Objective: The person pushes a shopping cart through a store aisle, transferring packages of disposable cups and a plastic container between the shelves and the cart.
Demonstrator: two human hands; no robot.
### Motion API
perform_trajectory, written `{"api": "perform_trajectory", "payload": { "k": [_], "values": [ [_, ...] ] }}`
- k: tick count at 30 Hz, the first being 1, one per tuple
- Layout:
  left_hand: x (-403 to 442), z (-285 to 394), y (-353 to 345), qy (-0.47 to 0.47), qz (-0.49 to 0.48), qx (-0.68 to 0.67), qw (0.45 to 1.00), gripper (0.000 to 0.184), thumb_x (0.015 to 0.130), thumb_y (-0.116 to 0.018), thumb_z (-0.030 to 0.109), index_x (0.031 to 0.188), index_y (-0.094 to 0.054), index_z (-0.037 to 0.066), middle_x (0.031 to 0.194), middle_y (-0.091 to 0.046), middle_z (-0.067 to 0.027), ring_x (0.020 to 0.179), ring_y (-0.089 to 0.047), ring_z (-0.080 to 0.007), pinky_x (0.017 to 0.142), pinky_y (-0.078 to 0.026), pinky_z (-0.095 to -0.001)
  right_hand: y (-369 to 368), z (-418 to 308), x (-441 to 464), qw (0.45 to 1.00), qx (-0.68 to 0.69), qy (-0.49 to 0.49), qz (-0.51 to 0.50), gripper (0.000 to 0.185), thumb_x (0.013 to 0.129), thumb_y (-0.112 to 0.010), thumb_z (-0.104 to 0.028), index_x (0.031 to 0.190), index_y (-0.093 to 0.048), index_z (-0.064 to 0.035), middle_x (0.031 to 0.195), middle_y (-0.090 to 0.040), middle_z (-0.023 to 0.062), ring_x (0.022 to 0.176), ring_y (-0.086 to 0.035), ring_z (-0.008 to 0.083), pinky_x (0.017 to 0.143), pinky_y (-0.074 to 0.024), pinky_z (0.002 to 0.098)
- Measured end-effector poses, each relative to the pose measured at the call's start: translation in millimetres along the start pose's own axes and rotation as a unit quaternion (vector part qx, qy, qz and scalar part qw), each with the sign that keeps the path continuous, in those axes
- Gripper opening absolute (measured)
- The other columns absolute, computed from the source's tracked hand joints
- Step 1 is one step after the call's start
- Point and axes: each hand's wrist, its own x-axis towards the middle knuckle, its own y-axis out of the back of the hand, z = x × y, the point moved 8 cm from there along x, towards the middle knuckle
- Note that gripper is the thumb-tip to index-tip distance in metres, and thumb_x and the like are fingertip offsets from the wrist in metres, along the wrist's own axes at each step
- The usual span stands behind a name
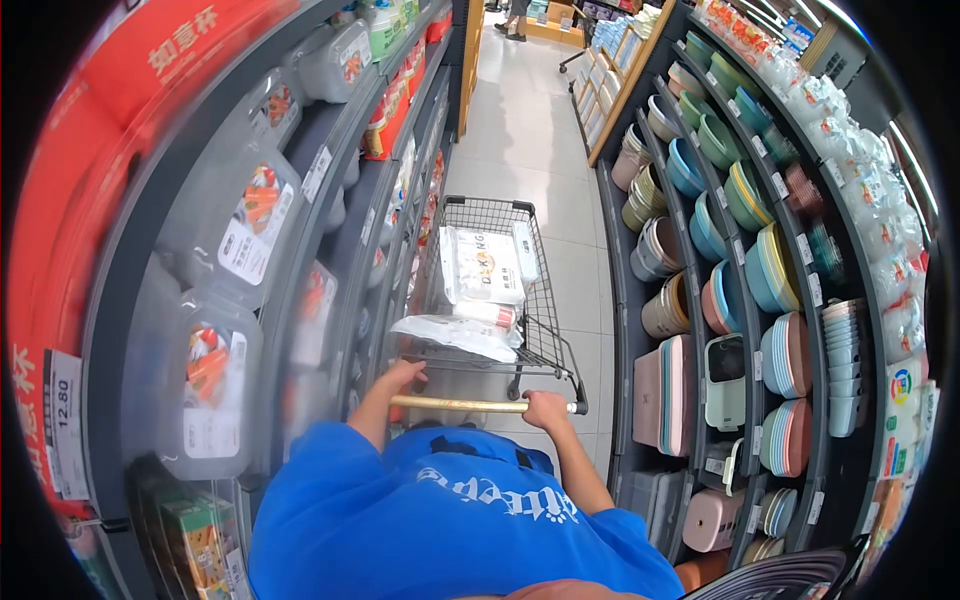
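Note:
A wire shopping cart [545, 300] stands in front of me, with a pale yellow handle bar [460, 405] across its near end. My right hand [547, 410] is wrapped round the right end of the bar. Near the bar's left end is my left hand [403, 377], slightly above it, its fingers partly bent; whether it touches the bar is unclear. Inside the cart lie a white printed package [483, 265], a red and white item [487, 314] and a white plastic bag [455, 336] nearest me.
On the left, shelves [318, 175] hold clear plastic boxes [215, 385]. Shelves on the right carry colored basins [770, 265], bins [665, 305] and stacked cups [843, 360]. A tiled aisle [510, 110] runs ahead between them. A person's legs [514, 25] show at the far end.

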Motion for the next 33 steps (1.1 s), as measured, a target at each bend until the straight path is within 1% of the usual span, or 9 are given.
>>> {"api": "perform_trajectory", "payload": {
  "k": [2,3,4,6,13,20,26,32,33],
  "values": [
    [-28.5,13.5,-2.7,-0.018,-0.001,0.016,1.0,0.048,0.097,-0.057,0.044,0.088,-0.079,0.002,0.1,-0.075,-0.016,0.104,-0.065,-0.0276,0.095,-0.045,-0.039,-3.7,-1.0,-11.6,0.999,-0.018,-0.011,0.024,0.035,0.08,-0.06,-0.024,0.111,-0.075,-0.0216,0.099,-0.074,0.0111,0.097,-0.071,0.0293,0.086,-0.0514,0.0475],
    [-21.6,1.8,-4.8,-0.018,-0.001,-0.012,1.0,0.051,0.096,-0.059,0.045,0.091,-0.076,-0.003,0.094,-0.075,-0.0161,0.1,-0.064,-0.0234,0.094,-0.045,-0.0348,-5.2,-2.2,-14.5,0.999,-0.032,-0.018,0.04,0.034,0.08,-0.06,-0.024,0.11,-0.075,-0.0215,0.099,-0.074,0.01,0.098,-0.07,0.0284,0.088,-0.0498,0.0484],
    [-17.5,-7.8,-2.9,-0.021,0.007,0.0,1.0,0.05,0.096,-0.059,0.045,0.09,-0.077,-0.002,0.096,-0.075,-0.0167,0.1,-0.065,-0.0256,0.093,-0.045,-0.0361,-7.7,-6.9,-19.4,0.997,-0.043,-0.025,0.054,0.033,0.08,-0.06,-0.024,0.109,-0.075,-0.0215,0.099,-0.074,0.009,0.1,-0.069,0.0275,0.09,-0.0482,0.0493],
    [-13.1,-18.6,-4.4,-0.031,0.017,0.023,0.999,0.047,0.094,-0.06,0.044,0.089,-0.079,0.001,0.099,-0.075,-0.018,0.101,-0.067,-0.0301,0.093,-0.047,-0.0388,-19.0,-14.3,-27.5,0.997,-0.044,-0.059,0.022,0.03,0.08,-0.06,-0.023,0.105,-0.076,-0.0231,0.102,-0.072,0.0078,0.104,-0.067,0.0268,0.093,-0.0448,0.0529],
    [-48.1,-22.5,-11.9,-0.026,0.049,0.047,0.997,0.049,0.091,-0.061,0.047,0.082,-0.076,0.001,0.1,-0.073,-0.0215,0.098,-0.068,-0.0336,0.088,-0.05,-0.0421,-38.3,-9.3,-37.5,0.993,-0.062,-0.089,-0.05,0.028,0.083,-0.058,-0.023,0.104,-0.078,-0.0273,0.11,-0.071,0.0071,0.108,-0.066,0.0298,0.094,-0.0436,0.0548],
    [-48.1,-53.9,-26.7,-0.029,0.041,0.05,0.997,0.048,0.091,-0.061,0.044,0.087,-0.077,-0.001,0.104,-0.072,-0.0228,0.102,-0.068,-0.034,0.089,-0.049,-0.0406,-39.8,-13.2,-72.6,0.986,-0.078,-0.101,0.107,0.026,0.082,-0.061,-0.022,0.101,-0.078,-0.0257,0.105,-0.069,0.0081,0.103,-0.064,0.0304,0.094,-0.0405,0.0548],
    [-76.7,-68.2,-37.6,0.02,-0.013,-0.028,0.999,0.046,0.096,-0.058,0.039,0.091,-0.078,-0.002,0.094,-0.074,-0.0173,0.084,-0.063,-0.0255,0.081,-0.049,-0.0356,-52.7,-16.1,-89.2,0.982,-0.061,-0.089,0.158,0.026,0.082,-0.061,-0.019,0.101,-0.078,-0.0247,0.104,-0.069,0.0076,0.1,-0.063,0.0289,0.092,-0.041,0.0545],
    [-103.3,-64.0,-45.6,0.043,-0.02,-0.065,0.997,0.05,0.098,-0.056,0.042,0.092,-0.078,-0.002,0.09,-0.073,-0.0154,0.087,-0.064,-0.0248,0.085,-0.049,-0.0354,-70.1,-8.8,-86.3,0.997,-0.042,-0.063,0.005,0.021,0.081,-0.062,-0.022,0.096,-0.078,-0.0196,0.103,-0.069,0.0077,0.104,-0.064,0.0297,0.093,-0.0424,0.0556],
    [-103.4,-66.2,-45.6,0.045,-0.021,-0.064,0.997,0.05,0.098,-0.056,0.043,0.092,-0.078,-0.001,0.09,-0.074,-0.0154,0.09,-0.065,-0.0249,0.085,-0.049,-0.035,-69.2,-10.1,-84.7,0.997,-0.039,-0.048,-0.036,0.024,0.081,-0.063,-0.024,0.101,-0.077,-0.0215,0.106,-0.069,0.0069,0.106,-0.064,0.0299,0.093,-0.0446,0.0529]
  ]
}}
